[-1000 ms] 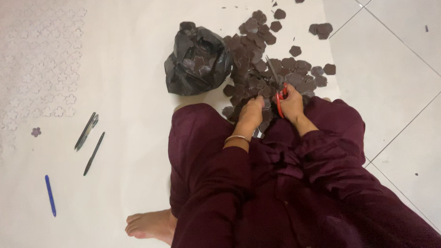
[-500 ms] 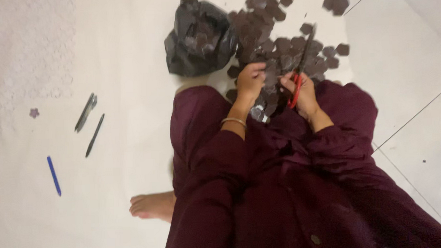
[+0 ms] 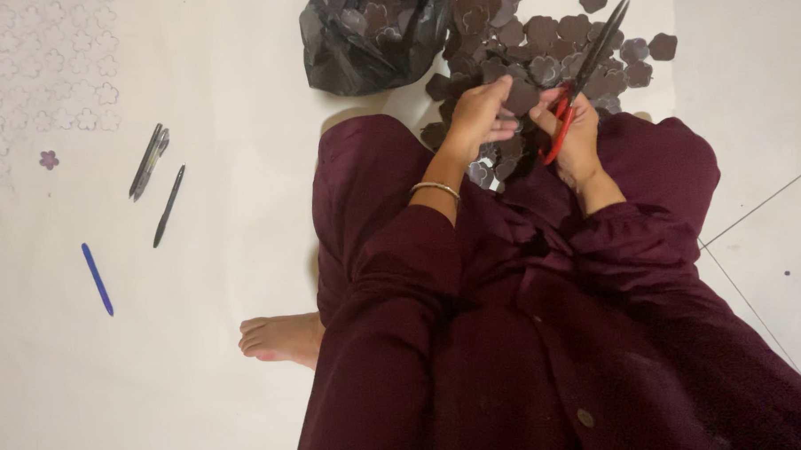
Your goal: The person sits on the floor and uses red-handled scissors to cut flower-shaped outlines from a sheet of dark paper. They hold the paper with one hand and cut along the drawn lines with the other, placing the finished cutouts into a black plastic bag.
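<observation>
I sit on the floor in maroon clothes. My right hand (image 3: 577, 134) grips red-handled scissors (image 3: 583, 72), blades pointing up and away, nearly closed. My left hand (image 3: 478, 116), a thin bangle on its wrist, pinches a dark purple flower-shaped cutout (image 3: 520, 97) just left of the scissors. A heap of the same purple cutouts (image 3: 545, 42) lies on the floor in front of my knees, some spilling into my lap.
A crumpled black plastic bag (image 3: 367, 35) with cutouts inside sits at the top. Two dark pens (image 3: 155, 176) and a blue pen (image 3: 97, 278) lie at left, by a small purple flower (image 3: 49, 159) on embossed white sheet. My bare foot (image 3: 280, 336) shows below.
The view has shifted down, so the pile and bag sit higher. The scissors have lifted from low in my lap to point upward, and my hands have come together on a cutout.
</observation>
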`<state>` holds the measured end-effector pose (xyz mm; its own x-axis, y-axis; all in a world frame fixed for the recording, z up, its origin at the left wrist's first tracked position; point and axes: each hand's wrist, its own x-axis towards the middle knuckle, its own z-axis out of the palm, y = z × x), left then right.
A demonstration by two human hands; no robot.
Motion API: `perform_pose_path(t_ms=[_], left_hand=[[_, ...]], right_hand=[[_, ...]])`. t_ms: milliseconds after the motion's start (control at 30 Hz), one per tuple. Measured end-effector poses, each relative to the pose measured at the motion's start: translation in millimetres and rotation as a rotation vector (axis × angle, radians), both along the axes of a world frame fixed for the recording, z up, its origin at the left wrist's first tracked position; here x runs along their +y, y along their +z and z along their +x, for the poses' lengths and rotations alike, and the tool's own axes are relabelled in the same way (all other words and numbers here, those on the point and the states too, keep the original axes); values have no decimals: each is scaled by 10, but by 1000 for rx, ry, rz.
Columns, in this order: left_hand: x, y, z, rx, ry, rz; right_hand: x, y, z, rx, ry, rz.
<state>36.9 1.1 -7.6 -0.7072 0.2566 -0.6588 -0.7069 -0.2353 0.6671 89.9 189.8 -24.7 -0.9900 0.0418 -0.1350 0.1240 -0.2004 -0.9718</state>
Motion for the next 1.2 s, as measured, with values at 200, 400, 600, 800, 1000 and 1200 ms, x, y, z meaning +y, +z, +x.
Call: perform_pose_path(t_ms=[200,400,600,800,1000,1200], left_hand=[[15,-68,34,105,-100,125],[49,-113,56,351,45,73],[41,-119,47,398,104,-7],[109,-301,30,359,-47,100],[93,-150,27,204,-43,0],[-11,11,2,55,78,146]], right_hand=[[19,-2,-19,10,-53,14],[-26,97,-13,-48,-7,-109],[-42,157,-10,-65,62,-105],[-29,89,1,-62,-1,-89],[-11,66,-7,-35,19,-100],[-27,83,-7,-36,-21,-116]])
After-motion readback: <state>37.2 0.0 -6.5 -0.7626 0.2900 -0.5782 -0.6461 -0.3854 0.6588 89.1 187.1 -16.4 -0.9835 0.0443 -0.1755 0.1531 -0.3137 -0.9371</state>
